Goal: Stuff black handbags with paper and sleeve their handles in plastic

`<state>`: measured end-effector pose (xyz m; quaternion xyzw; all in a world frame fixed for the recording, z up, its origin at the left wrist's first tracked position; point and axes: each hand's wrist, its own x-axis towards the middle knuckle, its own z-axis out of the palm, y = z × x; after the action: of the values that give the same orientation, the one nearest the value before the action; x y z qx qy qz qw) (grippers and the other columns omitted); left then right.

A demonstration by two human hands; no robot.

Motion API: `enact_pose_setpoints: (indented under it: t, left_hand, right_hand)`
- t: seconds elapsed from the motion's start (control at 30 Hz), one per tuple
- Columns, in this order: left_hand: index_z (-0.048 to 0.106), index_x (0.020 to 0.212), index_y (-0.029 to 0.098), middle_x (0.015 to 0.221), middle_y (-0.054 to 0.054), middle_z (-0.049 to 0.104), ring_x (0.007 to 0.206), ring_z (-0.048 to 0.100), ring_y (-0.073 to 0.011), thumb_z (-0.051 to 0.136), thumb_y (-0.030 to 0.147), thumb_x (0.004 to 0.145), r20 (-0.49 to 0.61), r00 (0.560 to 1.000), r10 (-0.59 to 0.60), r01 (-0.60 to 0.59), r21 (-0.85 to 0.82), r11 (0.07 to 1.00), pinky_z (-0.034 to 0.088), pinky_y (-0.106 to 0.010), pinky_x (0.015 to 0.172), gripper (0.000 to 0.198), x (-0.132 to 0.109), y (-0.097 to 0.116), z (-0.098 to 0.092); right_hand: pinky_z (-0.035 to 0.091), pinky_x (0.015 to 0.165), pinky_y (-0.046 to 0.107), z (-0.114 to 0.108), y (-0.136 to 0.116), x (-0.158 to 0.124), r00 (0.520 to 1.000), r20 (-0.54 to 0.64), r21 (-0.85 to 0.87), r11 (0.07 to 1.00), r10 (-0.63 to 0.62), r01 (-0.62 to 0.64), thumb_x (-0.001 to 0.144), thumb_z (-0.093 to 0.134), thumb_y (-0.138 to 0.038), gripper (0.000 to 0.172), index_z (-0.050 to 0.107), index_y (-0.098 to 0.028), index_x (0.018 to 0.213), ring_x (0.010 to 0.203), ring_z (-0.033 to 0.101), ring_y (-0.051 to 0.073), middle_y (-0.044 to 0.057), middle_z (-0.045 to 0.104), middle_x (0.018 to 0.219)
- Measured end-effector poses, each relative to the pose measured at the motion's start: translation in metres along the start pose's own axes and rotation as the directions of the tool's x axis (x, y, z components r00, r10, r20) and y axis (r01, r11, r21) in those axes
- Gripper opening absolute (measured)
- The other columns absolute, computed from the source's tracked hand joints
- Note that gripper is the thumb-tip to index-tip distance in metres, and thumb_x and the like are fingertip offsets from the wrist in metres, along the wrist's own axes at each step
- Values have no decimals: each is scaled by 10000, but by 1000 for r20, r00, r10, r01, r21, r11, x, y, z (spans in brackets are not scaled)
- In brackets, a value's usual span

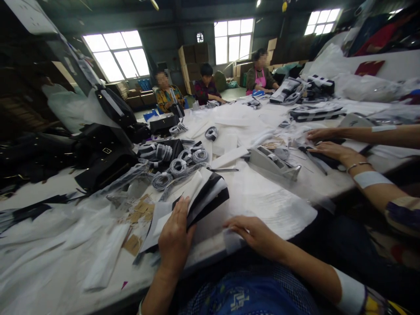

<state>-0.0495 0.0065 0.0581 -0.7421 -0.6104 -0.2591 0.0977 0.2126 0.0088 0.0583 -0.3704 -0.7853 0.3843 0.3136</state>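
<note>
My left hand (175, 234) grips the near side of a flat black bag (210, 199), fingers over its top and thumb along its side. White sheets (193, 188) lie on and between its layers. Just right of it, my right hand (257, 234) has its fingers pinched at the table's front edge. A thin translucent sheet (232, 242) hangs below those fingertips, somewhat blurred. Beyond my right hand spreads a stack of thin white sheets (278, 203). Brown tags (141, 212) with strings lie left of my left hand.
Coiled grey straps (178, 167) sit behind the bag, near a grey tape dispenser (272, 162). Black bags (106, 168) are heaped at left. A co-worker's hands (331, 148) work on a dark item at right. Several people sit across the table (203, 256).
</note>
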Motion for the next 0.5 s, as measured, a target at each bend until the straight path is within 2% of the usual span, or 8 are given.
enact_pose_setpoints:
  t: [0.07,0.13,0.17,0.23,0.3,0.33,0.4,0.5]
  left_hand:
    - [212,1566,251,1540,-62,426,1292,545,-265,626,125,839,-1,1000,-13,13,-1,1000,451,-347,1072,846,0,0,0]
    - [226,1561,250,1539,-62,428,1291,545,-263,634,115,833,-3,1000,-19,19,-1,1000,451,-339,1071,845,0,0,0]
    - [231,1560,250,1537,-63,430,1291,546,-263,635,111,833,-7,1000,-20,20,-3,1000,451,-338,1070,843,0,0,0]
    - [235,1557,251,1536,-65,432,1289,546,-268,636,107,837,-14,1000,-14,13,-13,1000,453,-348,1071,837,-1,-1,2]
    - [236,1557,255,1539,-63,427,1287,548,-276,634,107,840,-18,1000,-7,6,-25,1000,458,-363,1070,834,-1,-2,3]
    - [235,1558,256,1541,-62,423,1285,550,-279,633,105,840,-19,1000,-5,4,-29,1000,462,-370,1068,835,-1,-2,4]
    - [231,1560,257,1540,-61,423,1283,552,-281,628,95,839,-17,1000,-2,2,-33,999,471,-379,1063,839,-1,-3,5]
    - [219,1563,256,1531,-68,436,1283,552,-284,622,80,838,-23,1000,9,-10,-38,999,481,-389,1056,847,0,-2,4]
  right_hand:
    - [530,928,283,4,-9,-8,975,223,79,997,-1,-17,1019,470,-313,287,720,-228,1130,1006,695,165,31,748,1086]
    - [544,899,276,3,-9,-10,953,303,94,995,-3,-26,1012,486,-345,292,724,-231,1137,975,706,164,28,756,1063]
    - [543,914,291,2,-6,-9,968,250,51,998,15,-29,1012,483,-371,309,721,-231,1149,995,703,173,37,753,1084]
    - [513,996,374,3,8,-3,998,-3,-154,986,63,-63,1011,465,-421,366,692,-219,1215,1115,663,222,85,715,1197]
    - [424,1093,497,8,25,3,977,-202,-411,899,70,-149,990,487,-468,462,636,-168,1307,1276,556,304,162,622,1341]
    - [374,1123,544,14,32,6,973,-220,-518,837,68,-175,967,518,-497,532,605,-133,1345,1334,493,343,198,567,1395]
    - [302,1157,581,27,44,12,987,-139,-652,743,77,-150,901,592,-572,700,555,-72,1389,1397,396,392,248,475,1462]
    - [222,1200,557,43,49,29,997,51,-681,732,56,-6,865,601,-639,823,490,-66,1445,1444,318,375,243,406,1512]
